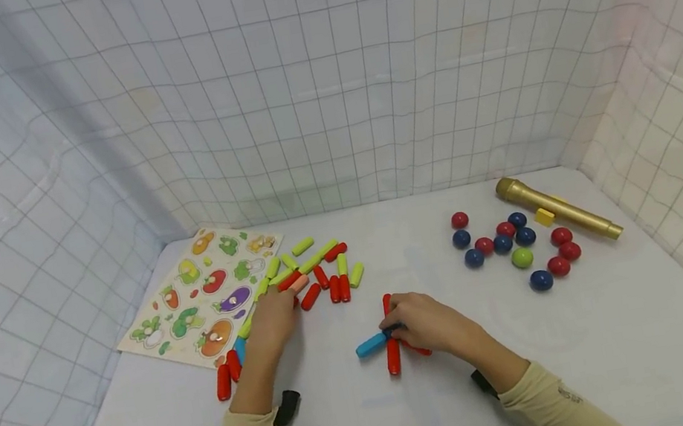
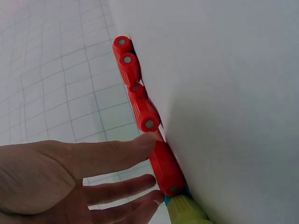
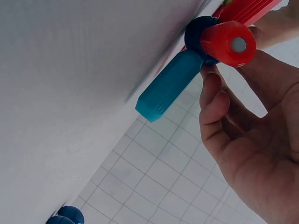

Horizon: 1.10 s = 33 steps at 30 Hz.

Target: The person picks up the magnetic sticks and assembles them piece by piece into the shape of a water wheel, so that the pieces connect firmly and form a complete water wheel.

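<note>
My right hand pinches at a dark blue ball, where several magnetic rods meet. From this ball a blue rod points left, a red rod points towards me, and other red rods lie partly under the hand. My left hand reaches over a group of loose rods at the left. In the left wrist view its thumb and fingers are spread apart, with fingertips right at a red rod. A peach rod lies just beyond those fingers.
A vegetable picture board lies at the left behind loose green rods and red rods. At the right are dark blue balls, red balls, a green ball, a yellow cube and a gold microphone.
</note>
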Each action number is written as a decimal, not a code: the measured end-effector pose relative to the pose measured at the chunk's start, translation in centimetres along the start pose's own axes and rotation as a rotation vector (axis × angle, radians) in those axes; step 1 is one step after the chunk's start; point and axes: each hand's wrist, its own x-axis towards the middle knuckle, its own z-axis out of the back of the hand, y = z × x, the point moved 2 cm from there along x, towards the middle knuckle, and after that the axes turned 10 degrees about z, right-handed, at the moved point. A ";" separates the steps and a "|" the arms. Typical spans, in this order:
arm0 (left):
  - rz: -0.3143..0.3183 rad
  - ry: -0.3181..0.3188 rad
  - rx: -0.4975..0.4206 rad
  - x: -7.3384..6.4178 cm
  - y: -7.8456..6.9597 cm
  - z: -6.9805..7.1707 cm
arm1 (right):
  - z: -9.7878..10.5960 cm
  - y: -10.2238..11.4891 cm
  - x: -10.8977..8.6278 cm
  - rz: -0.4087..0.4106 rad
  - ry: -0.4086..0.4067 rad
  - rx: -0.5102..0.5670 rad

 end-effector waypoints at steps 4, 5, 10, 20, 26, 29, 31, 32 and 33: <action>0.030 0.029 0.001 -0.2 0.2 0.1 | -0.1 0.1 -0.1 -0.032 0.013 0.043; 0.028 0.033 -0.001 -0.3 0.2 0.2 | -0.1 0.1 -0.1 -0.037 0.016 0.053; -0.002 0.041 0.013 -0.3 0.2 0.2 | -0.1 0.1 -0.1 -0.034 0.016 0.073; -0.006 0.032 0.064 -0.3 0.0 0.4 | -0.1 0.1 -0.1 -0.019 0.009 0.070; -0.120 0.054 0.046 -2.1 -2.7 0.8 | -0.2 0.0 0.2 -0.042 0.018 0.087; -0.217 0.073 0.003 -3.3 -4.6 0.5 | -0.1 0.1 0.4 -0.045 0.025 0.076; -0.269 0.082 -0.007 -4.0 -5.6 0.1 | 0.0 0.1 0.4 -0.045 0.027 0.066; -0.299 0.081 0.000 -4.1 -6.0 -0.1 | 0.1 0.2 0.5 -0.047 0.029 0.062; -0.318 0.084 0.004 -4.2 -6.3 -0.4 | 0.1 0.2 0.5 -0.048 0.031 0.058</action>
